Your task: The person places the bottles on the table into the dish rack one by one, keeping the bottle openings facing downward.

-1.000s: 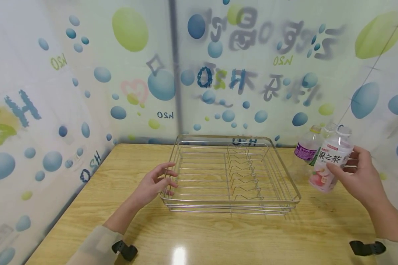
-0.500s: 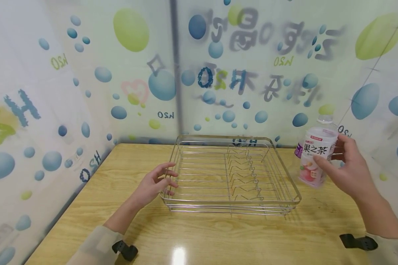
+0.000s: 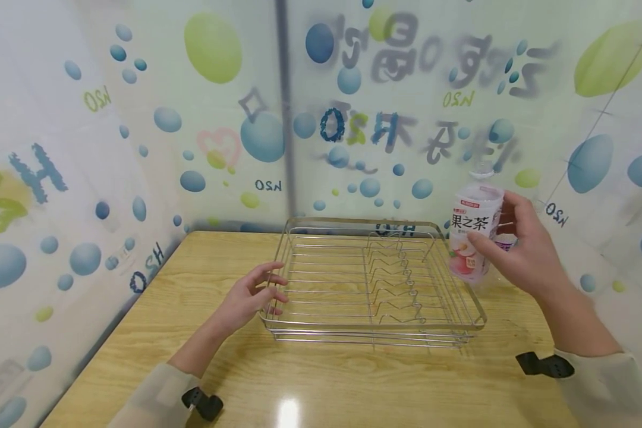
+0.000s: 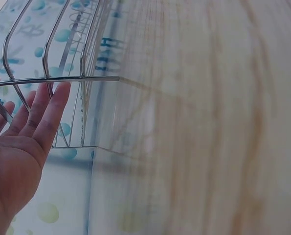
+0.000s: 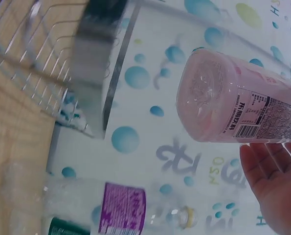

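Head view: right hand [image 3: 524, 249] grips pink bottle [image 3: 472, 232] (upright) above rack [image 3: 374, 324]; left hand [image 3: 248, 297] relaxed.

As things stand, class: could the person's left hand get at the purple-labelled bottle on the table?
Probably not easily. The left hand rests at the wire dish rack's left edge, while the purple-labelled bottle stands beyond the rack's far right side, so the rack lies between.
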`<action>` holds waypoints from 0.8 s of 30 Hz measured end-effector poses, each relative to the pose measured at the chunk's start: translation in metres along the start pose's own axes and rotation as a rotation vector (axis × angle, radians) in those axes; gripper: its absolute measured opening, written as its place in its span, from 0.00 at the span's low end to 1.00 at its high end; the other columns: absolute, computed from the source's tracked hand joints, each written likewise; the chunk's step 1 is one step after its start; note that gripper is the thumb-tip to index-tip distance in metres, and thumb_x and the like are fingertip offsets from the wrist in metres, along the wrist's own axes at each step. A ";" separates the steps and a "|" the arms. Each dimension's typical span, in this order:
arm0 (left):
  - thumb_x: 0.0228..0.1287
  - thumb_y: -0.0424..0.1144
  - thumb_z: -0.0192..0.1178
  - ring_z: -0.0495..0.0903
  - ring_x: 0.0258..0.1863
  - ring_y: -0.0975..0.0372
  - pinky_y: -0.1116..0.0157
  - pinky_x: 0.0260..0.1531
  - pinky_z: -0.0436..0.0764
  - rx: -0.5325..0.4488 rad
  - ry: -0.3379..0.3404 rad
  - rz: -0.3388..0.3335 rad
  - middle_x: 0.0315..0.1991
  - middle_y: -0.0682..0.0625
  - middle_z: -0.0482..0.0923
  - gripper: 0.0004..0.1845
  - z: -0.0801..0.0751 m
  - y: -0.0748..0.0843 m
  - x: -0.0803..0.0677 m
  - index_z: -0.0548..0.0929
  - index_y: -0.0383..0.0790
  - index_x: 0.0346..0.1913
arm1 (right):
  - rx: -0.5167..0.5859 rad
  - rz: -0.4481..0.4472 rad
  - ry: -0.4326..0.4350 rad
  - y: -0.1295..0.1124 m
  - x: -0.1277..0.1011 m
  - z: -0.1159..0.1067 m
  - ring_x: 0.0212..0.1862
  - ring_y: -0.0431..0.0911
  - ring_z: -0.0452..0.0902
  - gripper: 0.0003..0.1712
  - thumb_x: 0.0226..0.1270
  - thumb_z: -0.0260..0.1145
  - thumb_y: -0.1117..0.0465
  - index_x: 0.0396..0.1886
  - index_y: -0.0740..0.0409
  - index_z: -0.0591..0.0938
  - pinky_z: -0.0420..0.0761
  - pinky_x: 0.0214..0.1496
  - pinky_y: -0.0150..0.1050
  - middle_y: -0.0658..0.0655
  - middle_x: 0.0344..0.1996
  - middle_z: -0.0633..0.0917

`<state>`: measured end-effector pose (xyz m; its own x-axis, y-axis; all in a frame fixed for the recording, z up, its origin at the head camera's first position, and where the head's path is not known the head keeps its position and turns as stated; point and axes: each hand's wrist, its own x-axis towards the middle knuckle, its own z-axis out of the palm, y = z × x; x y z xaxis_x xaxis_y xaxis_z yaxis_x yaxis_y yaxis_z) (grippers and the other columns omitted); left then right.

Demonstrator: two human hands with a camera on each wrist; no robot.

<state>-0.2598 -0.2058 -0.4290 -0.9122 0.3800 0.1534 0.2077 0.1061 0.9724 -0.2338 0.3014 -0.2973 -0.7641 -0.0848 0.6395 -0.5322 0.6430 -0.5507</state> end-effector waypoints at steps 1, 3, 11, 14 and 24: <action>0.82 0.28 0.53 0.90 0.52 0.49 0.52 0.45 0.95 -0.002 -0.001 0.001 0.70 0.20 0.69 0.31 0.000 0.000 0.000 0.65 0.38 0.83 | 0.003 -0.001 -0.006 -0.003 0.004 0.003 0.49 0.37 0.74 0.46 0.69 0.76 0.66 0.83 0.53 0.66 0.74 0.49 0.17 0.40 0.51 0.76; 0.82 0.28 0.53 0.90 0.52 0.49 0.52 0.45 0.95 -0.001 -0.004 0.006 0.69 0.19 0.69 0.31 0.000 0.000 0.000 0.65 0.37 0.83 | 0.006 -0.009 -0.026 -0.008 0.011 0.009 0.49 0.38 0.74 0.46 0.70 0.76 0.65 0.84 0.53 0.65 0.74 0.49 0.17 0.44 0.52 0.77; 0.82 0.30 0.54 0.89 0.53 0.47 0.52 0.45 0.95 0.001 -0.008 0.004 0.70 0.19 0.68 0.31 -0.001 -0.001 0.001 0.65 0.37 0.83 | 0.023 -0.014 -0.131 -0.033 0.033 0.044 0.51 0.44 0.73 0.45 0.74 0.75 0.58 0.84 0.54 0.64 0.75 0.51 0.26 0.59 0.56 0.79; 0.82 0.30 0.54 0.89 0.52 0.48 0.52 0.45 0.95 -0.002 -0.010 0.007 0.70 0.19 0.69 0.31 -0.001 -0.001 0.001 0.64 0.37 0.83 | 0.059 -0.014 -0.161 -0.044 0.042 0.059 0.52 0.48 0.73 0.45 0.74 0.74 0.56 0.84 0.53 0.64 0.76 0.54 0.33 0.60 0.56 0.79; 0.82 0.28 0.53 0.90 0.52 0.50 0.51 0.45 0.95 -0.002 -0.008 -0.005 0.70 0.22 0.70 0.31 -0.001 -0.001 0.001 0.65 0.41 0.84 | 0.161 0.014 -0.250 -0.068 0.075 0.105 0.54 0.55 0.77 0.47 0.75 0.74 0.52 0.85 0.54 0.61 0.80 0.61 0.49 0.62 0.60 0.78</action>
<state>-0.2611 -0.2064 -0.4299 -0.9104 0.3869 0.1467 0.2019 0.1060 0.9736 -0.2931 0.1714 -0.2681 -0.8271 -0.2743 0.4907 -0.5570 0.5177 -0.6494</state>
